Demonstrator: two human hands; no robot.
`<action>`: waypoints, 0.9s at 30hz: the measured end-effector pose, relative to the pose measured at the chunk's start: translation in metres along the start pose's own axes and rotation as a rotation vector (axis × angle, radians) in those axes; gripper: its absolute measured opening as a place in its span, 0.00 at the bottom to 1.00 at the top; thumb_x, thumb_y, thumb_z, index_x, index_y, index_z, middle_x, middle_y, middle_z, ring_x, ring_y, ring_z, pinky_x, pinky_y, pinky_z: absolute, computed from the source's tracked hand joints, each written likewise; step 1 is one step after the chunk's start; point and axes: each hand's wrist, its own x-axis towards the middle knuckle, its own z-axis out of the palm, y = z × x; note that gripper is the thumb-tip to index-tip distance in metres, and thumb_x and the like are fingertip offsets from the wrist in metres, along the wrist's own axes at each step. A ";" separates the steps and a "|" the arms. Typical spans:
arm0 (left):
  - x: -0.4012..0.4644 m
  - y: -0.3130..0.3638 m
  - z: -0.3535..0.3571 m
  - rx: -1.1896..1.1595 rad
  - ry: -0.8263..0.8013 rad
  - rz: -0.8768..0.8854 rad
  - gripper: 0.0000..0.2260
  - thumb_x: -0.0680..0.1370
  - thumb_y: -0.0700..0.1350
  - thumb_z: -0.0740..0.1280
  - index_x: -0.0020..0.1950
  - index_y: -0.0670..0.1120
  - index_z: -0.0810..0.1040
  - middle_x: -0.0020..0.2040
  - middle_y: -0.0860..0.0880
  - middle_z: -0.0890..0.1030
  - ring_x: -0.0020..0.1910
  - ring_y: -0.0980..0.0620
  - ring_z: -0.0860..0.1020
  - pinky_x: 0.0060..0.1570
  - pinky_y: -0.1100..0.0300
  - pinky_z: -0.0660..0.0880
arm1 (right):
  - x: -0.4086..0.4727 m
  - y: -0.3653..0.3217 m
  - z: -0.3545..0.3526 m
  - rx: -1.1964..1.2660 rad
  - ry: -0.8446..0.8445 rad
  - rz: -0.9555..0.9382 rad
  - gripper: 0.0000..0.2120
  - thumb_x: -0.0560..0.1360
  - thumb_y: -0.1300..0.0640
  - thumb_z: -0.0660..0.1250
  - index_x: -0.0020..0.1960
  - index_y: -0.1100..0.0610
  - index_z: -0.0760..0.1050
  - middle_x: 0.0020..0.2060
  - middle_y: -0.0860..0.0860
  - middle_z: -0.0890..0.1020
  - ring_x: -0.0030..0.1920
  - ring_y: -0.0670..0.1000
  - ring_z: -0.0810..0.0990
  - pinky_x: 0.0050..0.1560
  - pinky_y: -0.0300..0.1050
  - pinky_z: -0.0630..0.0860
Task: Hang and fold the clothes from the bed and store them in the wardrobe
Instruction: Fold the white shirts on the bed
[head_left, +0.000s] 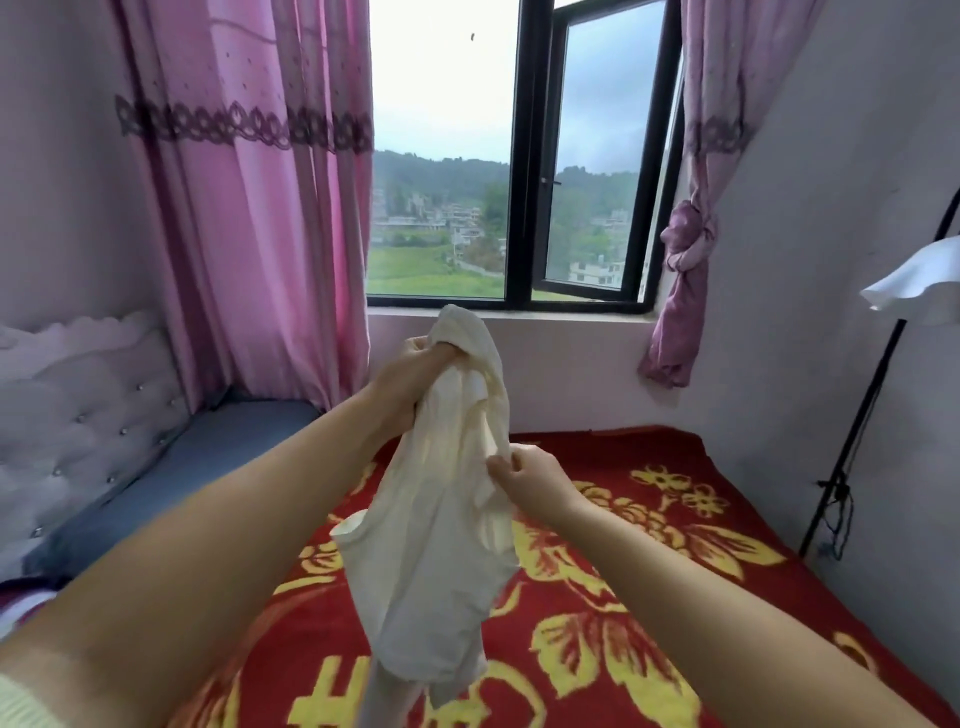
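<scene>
A cream-white garment (441, 545) is held up over the bed by both hands. The upper end of the cloth is gathered in the grip of the left hand (415, 379), whose fingers are curled round a bunched fold, so that a rounded hump of fabric stands above the knuckles. Lower and to the right, an edge of the same cloth is pinched in the grip of the right hand (530, 475), between thumb and curled fingers. Between the two grips the fabric is drawn into long soft creases; below them it hangs loose and widens, then narrows to a crumpled tail near the bottom edge of the view. The cloth looks thin and slightly yellowed along the folds, and a rolled hem or opening is seen on its left side. Whether the lowest part touches the bed cannot be told.

Under the garment lies a red blanket (649, 597) patterned with large yellow flowers, spread over the bed. A grey mattress edge (208, 452) and a pale tufted headboard (78, 405) are seen to the left. Behind stand pink curtains (249, 208) and a black-framed window (524, 156), one pane swung open.
</scene>
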 end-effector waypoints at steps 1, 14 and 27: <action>0.000 0.002 -0.007 -0.004 0.026 -0.010 0.10 0.68 0.47 0.73 0.44 0.44 0.77 0.33 0.49 0.82 0.32 0.52 0.82 0.33 0.58 0.80 | 0.005 0.005 -0.003 -0.044 0.044 0.024 0.10 0.77 0.55 0.60 0.40 0.57 0.75 0.34 0.47 0.77 0.35 0.48 0.74 0.36 0.42 0.69; 0.007 -0.027 -0.081 0.539 0.174 0.010 0.04 0.74 0.40 0.68 0.48 0.45 0.77 0.39 0.50 0.78 0.41 0.51 0.76 0.37 0.62 0.72 | 0.052 -0.049 -0.093 -0.254 0.176 -0.190 0.07 0.79 0.59 0.63 0.51 0.57 0.80 0.42 0.49 0.80 0.38 0.45 0.76 0.34 0.32 0.70; 0.015 -0.042 0.043 0.900 0.164 0.218 0.07 0.76 0.40 0.59 0.39 0.47 0.74 0.36 0.50 0.76 0.39 0.47 0.76 0.34 0.59 0.69 | 0.041 -0.094 -0.122 -0.590 0.156 -0.312 0.09 0.76 0.62 0.62 0.52 0.62 0.79 0.43 0.51 0.76 0.44 0.49 0.73 0.37 0.38 0.60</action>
